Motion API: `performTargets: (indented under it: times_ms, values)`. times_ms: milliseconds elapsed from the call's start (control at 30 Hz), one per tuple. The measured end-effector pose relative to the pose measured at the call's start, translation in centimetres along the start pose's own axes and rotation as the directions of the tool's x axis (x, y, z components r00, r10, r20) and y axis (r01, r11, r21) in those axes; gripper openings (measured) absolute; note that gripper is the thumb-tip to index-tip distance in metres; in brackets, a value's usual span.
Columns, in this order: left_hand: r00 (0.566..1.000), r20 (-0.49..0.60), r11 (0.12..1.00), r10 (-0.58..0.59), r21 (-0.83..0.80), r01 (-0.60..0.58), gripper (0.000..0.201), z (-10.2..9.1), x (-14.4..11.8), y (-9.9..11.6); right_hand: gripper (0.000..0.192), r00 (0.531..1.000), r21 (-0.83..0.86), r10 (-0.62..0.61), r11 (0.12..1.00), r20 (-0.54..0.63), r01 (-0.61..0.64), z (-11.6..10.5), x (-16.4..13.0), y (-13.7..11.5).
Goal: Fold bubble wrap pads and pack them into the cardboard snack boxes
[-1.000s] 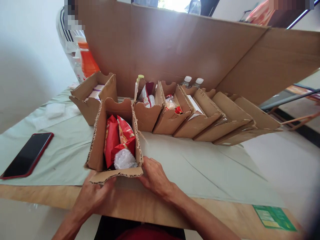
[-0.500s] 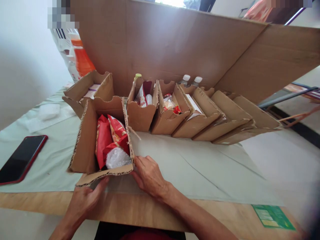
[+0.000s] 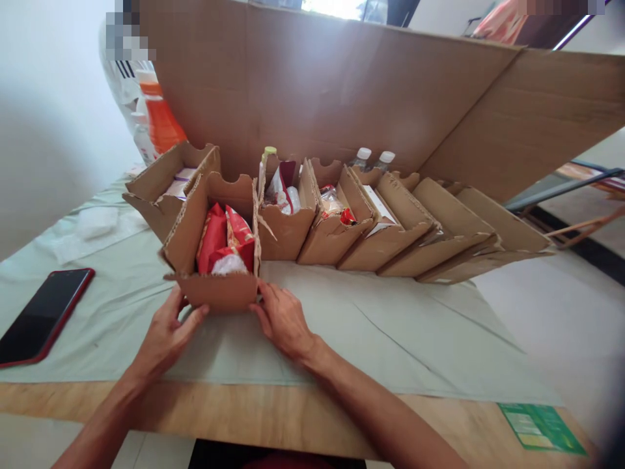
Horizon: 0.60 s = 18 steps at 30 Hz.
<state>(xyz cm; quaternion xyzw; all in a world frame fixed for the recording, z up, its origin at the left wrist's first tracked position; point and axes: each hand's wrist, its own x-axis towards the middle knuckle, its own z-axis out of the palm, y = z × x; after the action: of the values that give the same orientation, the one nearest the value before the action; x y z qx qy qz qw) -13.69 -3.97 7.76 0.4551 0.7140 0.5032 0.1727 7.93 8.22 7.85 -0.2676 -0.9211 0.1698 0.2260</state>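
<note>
Behind the row of boxes, a big cardboard sheet [image 3: 342, 91] leans upright as a backdrop, screening most of the room. Tabletop [image 3: 293, 417]: wood along the near edge, the rest covered by a pale green cloth [image 3: 390, 326].

Row of small open cardboard boxes [image 3: 390, 228] stands against the foot of the sheet, packed side to side and tilted, each propped by its neighbour. Two white-capped bottles [image 3: 375, 157] show behind them. Separate box [image 3: 161, 189] at far left.

Cardboard box [image 3: 215, 254] in hand sits on the cloth at the left end of the row, touching the next box. Open top; red packets [image 3: 219, 238] stand inside, a wad of clear wrap [image 3: 228, 264] in front of them.

Left hand [image 3: 168, 332]: fingers spread, thumb and fingertips against the box's near left lower corner. Palm down, wrist low to the cloth. Pressing rather than gripping; nothing enclosed.
Right hand [image 3: 280, 319]: open, fingertips on the near right lower corner, forearm angled in from lower right. Judgement: both hands brace the front wall so the box stays square.

Phone [image 3: 43, 316], red case, lies flat on the cloth, well left. Orange bottle [image 3: 161, 120] far left rear, beside a person in a striped sleeve [image 3: 124, 71]. Green card [image 3: 541, 426] near the right front edge.
</note>
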Motion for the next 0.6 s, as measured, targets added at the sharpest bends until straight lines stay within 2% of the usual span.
performTargets:
  times_ms: [100, 200, 300, 400, 467, 600]
  values:
    - [0.997, -0.077, 0.99, -0.018, 0.136, 0.028, 0.042, 0.5, 3.6, -0.2, 0.05, 0.997, 0.109, 0.073, 0.992, -0.034, -0.069, 1.0, 1.1, 1.0]
    - [0.988, -0.154, 0.963, -0.03, 0.262, 0.07, 0.032, 0.9, 4.3, -0.3, 0.049, 0.994, 0.152, 0.108, 0.983, -0.029, -0.102, 1.7, 0.2, 1.8]
    - [0.996, -0.08, 0.962, 0.024, 0.272, -0.001, 0.037, 1.7, 2.7, 0.5, 0.04, 0.996, 0.148, 0.092, 0.985, 0.011, -0.093, 1.9, -0.9, 2.2]
    - [0.991, 0.093, 0.968, 0.097, 0.223, -0.116, 0.036, 3.0, 1.9, 1.6, 0.032, 0.995, 0.138, 0.087, 0.986, 0.047, -0.093, 1.9, -1.1, 2.2]
    - [0.981, 0.153, 0.966, 0.12, 0.211, -0.151, 0.035, 3.8, 3.2, 2.0, 0.029, 0.994, 0.123, 0.087, 0.988, 0.059, -0.094, 1.8, -0.9, 2.1]
    - [0.985, 0.134, 0.959, 0.105, 0.25, -0.136, 0.037, 4.9, 8.6, 1.3, 0.027, 0.996, 0.097, 0.073, 0.992, 0.06, -0.078, 1.8, -0.8, 2.1]
